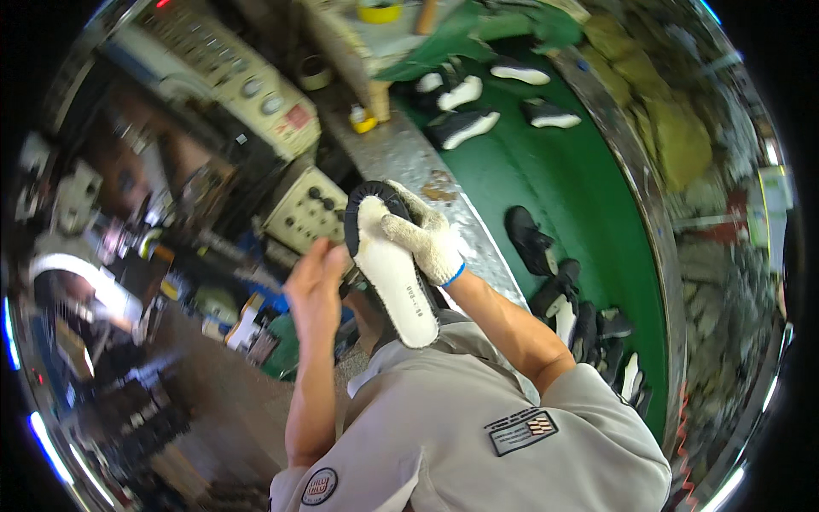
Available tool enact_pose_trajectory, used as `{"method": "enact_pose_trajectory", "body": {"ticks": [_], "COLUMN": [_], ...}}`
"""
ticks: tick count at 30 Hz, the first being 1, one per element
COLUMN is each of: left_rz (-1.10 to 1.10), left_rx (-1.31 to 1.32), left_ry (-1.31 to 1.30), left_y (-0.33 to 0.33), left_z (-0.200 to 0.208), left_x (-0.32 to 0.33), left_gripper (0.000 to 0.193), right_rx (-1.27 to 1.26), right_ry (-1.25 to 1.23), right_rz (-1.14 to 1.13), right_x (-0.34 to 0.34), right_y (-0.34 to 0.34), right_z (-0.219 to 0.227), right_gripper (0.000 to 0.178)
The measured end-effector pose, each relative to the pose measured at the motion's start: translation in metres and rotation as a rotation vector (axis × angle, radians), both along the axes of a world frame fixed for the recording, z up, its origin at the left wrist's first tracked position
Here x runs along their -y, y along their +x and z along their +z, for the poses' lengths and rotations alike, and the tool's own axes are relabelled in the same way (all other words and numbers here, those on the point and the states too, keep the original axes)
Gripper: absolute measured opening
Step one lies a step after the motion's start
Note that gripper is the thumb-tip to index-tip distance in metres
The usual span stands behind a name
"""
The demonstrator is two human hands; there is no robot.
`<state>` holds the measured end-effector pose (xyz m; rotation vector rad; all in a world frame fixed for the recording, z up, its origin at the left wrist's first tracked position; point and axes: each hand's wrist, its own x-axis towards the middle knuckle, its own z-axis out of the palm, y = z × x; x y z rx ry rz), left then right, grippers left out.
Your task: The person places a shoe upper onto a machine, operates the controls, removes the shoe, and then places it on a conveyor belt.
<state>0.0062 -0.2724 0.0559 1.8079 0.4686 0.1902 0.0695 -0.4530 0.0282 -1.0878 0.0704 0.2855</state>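
Observation:
My right hand [426,235], in a knitted white work glove with a blue cuff edge, grips an unsoled shoe [394,282] near its toe end. The shoe's white underside faces up, with small dark print on it. Around the toe, the black upper is gathered in pleats over the edge. The gloved thumb lies across the white surface. Just left of the shoe is my bare left hand [317,282], smeared by motion. Its fingertips are close to the shoe's side; whether they touch it or hold anything, I cannot tell.
A machine panel with knobs [311,213] stands beyond my left hand. Right of the shoe runs a worn metal ledge [444,183]. Past it, a green conveyor surface [580,196] carries several black shoes [531,239]. A small yellow-based bottle [362,119] stands at the ledge's far end.

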Motion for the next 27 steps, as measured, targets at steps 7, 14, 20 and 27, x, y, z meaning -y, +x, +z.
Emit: {"method": "enact_pose_trajectory", "body": {"ticks": [7, 14, 20, 27], "left_rz": [0.611, 0.577, 0.273, 0.267], "left_rx": [0.001, -0.17, -0.265, -0.514], "left_ry": [1.322, 0.925, 0.854, 0.338], "left_y": [-0.002, 0.004, -0.052, -0.177], "left_z": [0.003, -0.058, -0.052, -0.063], "left_x": [-0.153, -0.248, -0.246, -0.295], "left_gripper": [0.073, 0.067, 0.063, 0.019], "right_rx": [-0.348, -0.695, -0.528, -0.709], "right_ry": [-0.691, -1.72, -1.424, -0.814], "right_rz": [-0.148, 0.325, 0.092, -0.469], "right_x": [0.266, 0.462, 0.358, 0.202], "right_y": [0.028, 0.075, 0.183, 0.318], "right_z": [-0.08, -0.183, -0.257, -0.334], "right_gripper": [0.053, 0.081, 0.096, 0.12]}}
